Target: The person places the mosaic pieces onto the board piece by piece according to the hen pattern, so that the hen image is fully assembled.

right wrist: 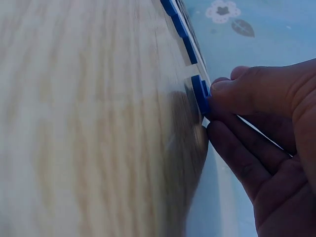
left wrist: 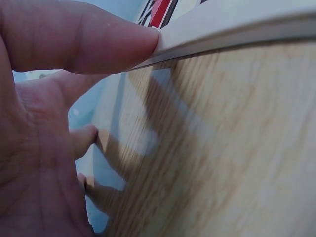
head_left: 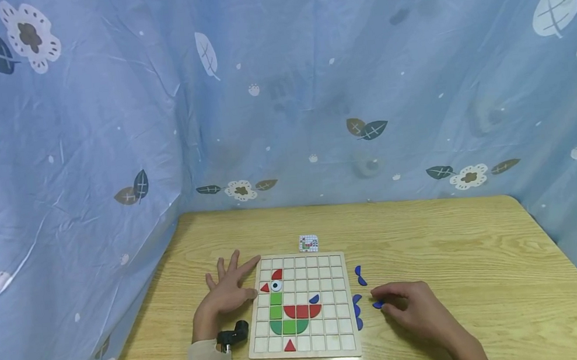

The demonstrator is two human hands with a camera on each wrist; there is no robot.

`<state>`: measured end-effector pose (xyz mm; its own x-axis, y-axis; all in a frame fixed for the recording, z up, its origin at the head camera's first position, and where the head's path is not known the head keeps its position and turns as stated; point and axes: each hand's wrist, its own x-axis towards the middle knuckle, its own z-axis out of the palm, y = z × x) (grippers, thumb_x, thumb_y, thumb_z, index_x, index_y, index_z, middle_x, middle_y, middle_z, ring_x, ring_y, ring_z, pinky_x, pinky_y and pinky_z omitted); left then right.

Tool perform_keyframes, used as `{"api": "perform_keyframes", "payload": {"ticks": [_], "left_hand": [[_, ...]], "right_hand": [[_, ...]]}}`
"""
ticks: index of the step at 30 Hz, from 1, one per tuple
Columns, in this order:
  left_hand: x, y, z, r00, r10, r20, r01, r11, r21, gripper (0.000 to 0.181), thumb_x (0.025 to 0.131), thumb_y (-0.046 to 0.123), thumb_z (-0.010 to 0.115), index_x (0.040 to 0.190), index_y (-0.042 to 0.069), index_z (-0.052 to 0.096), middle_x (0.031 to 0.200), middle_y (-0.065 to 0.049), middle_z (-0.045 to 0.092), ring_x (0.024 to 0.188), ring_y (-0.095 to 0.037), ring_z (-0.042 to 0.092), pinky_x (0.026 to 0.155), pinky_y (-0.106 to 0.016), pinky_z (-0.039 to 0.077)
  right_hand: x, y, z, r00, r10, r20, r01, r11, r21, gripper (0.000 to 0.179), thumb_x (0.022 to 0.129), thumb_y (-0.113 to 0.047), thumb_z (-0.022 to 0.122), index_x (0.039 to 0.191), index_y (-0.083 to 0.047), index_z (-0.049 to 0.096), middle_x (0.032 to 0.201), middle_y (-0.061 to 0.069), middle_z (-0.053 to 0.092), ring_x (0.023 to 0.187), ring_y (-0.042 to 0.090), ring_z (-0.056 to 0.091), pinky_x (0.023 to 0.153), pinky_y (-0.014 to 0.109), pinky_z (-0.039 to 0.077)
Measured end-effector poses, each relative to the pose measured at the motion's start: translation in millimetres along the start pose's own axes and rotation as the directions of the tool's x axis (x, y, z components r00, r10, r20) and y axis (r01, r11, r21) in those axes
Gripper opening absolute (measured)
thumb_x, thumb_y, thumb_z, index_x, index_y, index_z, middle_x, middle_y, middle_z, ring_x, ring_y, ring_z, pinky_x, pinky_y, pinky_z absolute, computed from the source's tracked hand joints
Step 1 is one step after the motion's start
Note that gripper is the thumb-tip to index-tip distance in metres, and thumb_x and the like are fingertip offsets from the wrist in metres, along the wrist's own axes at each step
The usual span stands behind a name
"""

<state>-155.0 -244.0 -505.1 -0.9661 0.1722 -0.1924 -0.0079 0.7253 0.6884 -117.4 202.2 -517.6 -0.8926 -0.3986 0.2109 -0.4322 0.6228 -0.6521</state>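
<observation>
A wooden grid board [head_left: 329,312] lies on the table with red, green and blue pieces forming a bird with a round eye piece [head_left: 276,285]. My left hand [head_left: 226,291] spreads its fingers at the board's left side, its thumb [left wrist: 108,42] touching the board's edge in the left wrist view. Right of the board, my right hand [head_left: 413,307] pinches a blue curved piece [right wrist: 199,95] between thumb and fingers, low at the tabletop. One blue piece [head_left: 314,299] sits in a square above the red row.
Several loose blue pieces [head_left: 357,312] lie along the board's right edge, and two more blue pieces [head_left: 360,276] lie farther up. A small picture card [head_left: 308,243] lies behind the board. Blue patterned curtain [head_left: 282,116] surrounds the table [head_left: 460,256].
</observation>
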Motion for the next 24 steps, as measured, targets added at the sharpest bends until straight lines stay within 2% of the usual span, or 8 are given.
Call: {"api": "perform_keyframes", "payload": {"ticks": [4,11,17,20,24], "left_hand": [[0.0,-1.3,0.2,1.000,0.000,-0.001,0.000,1.000,0.000,0.086,0.089,0.013,0.075,0.169,0.025,0.046,0.184,-0.022,-0.001,0.163,-0.058,-0.023,0.118,-0.083,-0.025],[0.3,-0.1,0.6,1.000,0.003,-0.009,-0.003,1.000,0.006,0.086,0.088,0.013,0.074,0.168,0.024,0.046,0.184,-0.023,0.000,0.164,-0.058,-0.023,0.118,-0.084,-0.023],[0.7,0.8,1.8,1.000,-0.001,-0.013,0.001,1.000,0.014,0.085,0.088,0.013,0.073,0.168,0.024,0.047,0.184,-0.023,0.001,0.164,-0.058,-0.022,0.118,-0.084,-0.022],[0.6,0.9,1.6,1.000,-0.001,-0.011,0.001,1.000,0.014,0.085,0.088,0.013,0.073,0.168,0.024,0.046,0.184,-0.023,0.000,0.164,-0.058,-0.022,0.118,-0.084,-0.023],[-0.1,0.4,0.7,1.000,0.000,-0.008,0.000,1.000,0.010,0.085,0.088,0.013,0.073,0.169,0.024,0.046,0.184,-0.023,0.000,0.164,-0.058,-0.022,0.119,-0.083,-0.023]], "right_hand": [[0.7,-1.4,2.5,1.000,-0.023,-0.007,0.023,1.000,0.012,0.034,0.088,0.000,0.086,0.116,-0.019,0.085,0.115,-0.009,0.084,0.108,0.009,0.079,0.095,0.033,0.065],[4.4,-2.4,10.0,0.994,-0.106,-0.020,0.106,0.994,0.009,0.039,0.083,0.009,0.085,0.113,-0.016,0.084,0.111,-0.006,0.085,0.104,0.012,0.080,0.092,0.033,0.066],[6.4,-4.4,11.7,0.993,-0.115,-0.038,0.114,0.993,-0.017,0.038,0.083,0.011,0.085,0.108,-0.017,0.084,0.107,-0.008,0.085,0.103,0.012,0.081,0.090,0.033,0.066],[10.6,-7.1,11.3,0.991,-0.128,-0.051,0.126,0.991,-0.038,0.036,0.082,0.010,0.086,0.106,-0.018,0.085,0.105,-0.009,0.085,0.102,0.011,0.080,0.089,0.033,0.067],[22.8,-12.5,9.5,0.982,-0.182,-0.056,0.179,0.982,-0.055,0.033,0.082,0.010,0.086,0.104,-0.015,0.086,0.102,-0.008,0.085,0.099,0.011,0.081,0.087,0.035,0.067]]}}
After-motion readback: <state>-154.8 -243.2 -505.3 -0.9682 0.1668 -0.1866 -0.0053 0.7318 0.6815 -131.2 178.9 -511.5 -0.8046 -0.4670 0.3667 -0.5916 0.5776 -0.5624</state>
